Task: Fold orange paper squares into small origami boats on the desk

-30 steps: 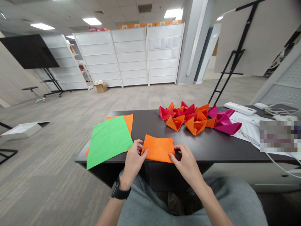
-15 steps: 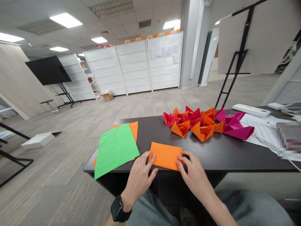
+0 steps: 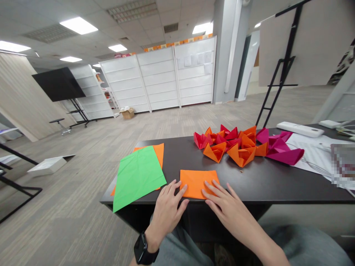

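A folded orange sheet of paper [image 3: 196, 181] lies flat near the front edge of the dark table [image 3: 183, 155]. My left hand [image 3: 170, 203], with a black watch on its wrist, rests fingertips at the paper's left edge, fingers apart. Across the paper's right part lie the spread fingers of my right hand [image 3: 224, 203]. Neither hand grips it. Left of my left hand is a green paper sheet [image 3: 138, 175], overlapping orange paper [image 3: 158, 153] beneath it and hanging over the table's front edge.
Several folded paper boats in orange, red and magenta [image 3: 241, 155] cluster at the table's back right. Beyond them are a white device [image 3: 300, 129], white sheets and cables. A whiteboard stand [image 3: 277, 85] rises behind the table. A cardboard box [image 3: 127, 113] sits on the floor far off.
The orange paper has turned a little and now lies squarer to the table edge. My right hand has gone from holding its right edge to lying spread on top.
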Demonstrator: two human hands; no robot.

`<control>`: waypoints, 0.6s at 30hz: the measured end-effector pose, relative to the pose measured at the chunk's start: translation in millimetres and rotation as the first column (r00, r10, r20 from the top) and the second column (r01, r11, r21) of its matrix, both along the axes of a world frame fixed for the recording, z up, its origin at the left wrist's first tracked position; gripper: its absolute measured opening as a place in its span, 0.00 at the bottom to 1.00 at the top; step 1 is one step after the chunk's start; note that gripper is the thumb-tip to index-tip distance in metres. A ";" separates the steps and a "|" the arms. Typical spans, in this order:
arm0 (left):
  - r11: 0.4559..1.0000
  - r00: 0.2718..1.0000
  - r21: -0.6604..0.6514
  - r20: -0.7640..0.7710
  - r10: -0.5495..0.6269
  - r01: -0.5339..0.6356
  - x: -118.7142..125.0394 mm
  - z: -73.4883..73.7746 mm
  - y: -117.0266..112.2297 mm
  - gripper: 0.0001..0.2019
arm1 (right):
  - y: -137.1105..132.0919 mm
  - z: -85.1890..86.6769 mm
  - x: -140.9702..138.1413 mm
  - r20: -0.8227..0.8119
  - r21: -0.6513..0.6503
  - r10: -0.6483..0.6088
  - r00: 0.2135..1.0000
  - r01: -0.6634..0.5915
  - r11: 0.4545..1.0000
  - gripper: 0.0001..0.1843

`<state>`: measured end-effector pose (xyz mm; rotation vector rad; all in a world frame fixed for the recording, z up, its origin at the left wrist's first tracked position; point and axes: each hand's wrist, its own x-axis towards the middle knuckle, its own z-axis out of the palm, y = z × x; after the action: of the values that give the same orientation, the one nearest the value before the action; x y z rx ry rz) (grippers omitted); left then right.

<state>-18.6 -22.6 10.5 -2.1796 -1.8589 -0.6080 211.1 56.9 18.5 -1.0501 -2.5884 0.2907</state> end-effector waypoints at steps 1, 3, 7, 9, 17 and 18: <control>1.000 1.000 0.005 0.004 -0.001 0.001 0.3 -0.1 0.4 0.19 | 3.3 0.0 5.4 0.000 -0.020 -0.010 1.000 0.010 1.000 0.21; 1.000 1.000 0.021 0.020 0.005 -0.006 1.0 -0.7 1.8 0.18 | 8.8 0.9 13.9 -0.014 -0.048 -0.038 0.999 0.038 0.998 0.20; 0.997 0.996 0.044 0.077 0.052 -0.055 3.5 -2.2 5.0 0.13 | 15.5 0.6 18.4 -0.098 -0.039 -0.136 0.986 0.133 0.990 0.17; 0.996 0.992 0.044 0.099 0.077 -0.082 4.9 -3.0 6.5 0.11 | 17.5 -2.5 15.9 -0.154 -0.040 -0.174 0.973 0.170 0.985 0.14; 0.998 0.967 -0.021 0.250 0.056 -0.052 1.6 -6.5 11.6 0.19 | 18.9 -17.4 8.8 -0.231 -0.049 -0.293 0.928 0.290 0.956 0.33; 0.999 0.948 -0.030 0.314 0.047 -0.039 0.8 -6.4 11.4 0.20 | 18.6 -17.1 9.1 -0.225 -0.062 -0.291 0.930 0.285 0.957 0.35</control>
<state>-17.9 -11.3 4.1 -2.1511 -2.0679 -0.9802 220.2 75.4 1.4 -1.3036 -2.1940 0.3544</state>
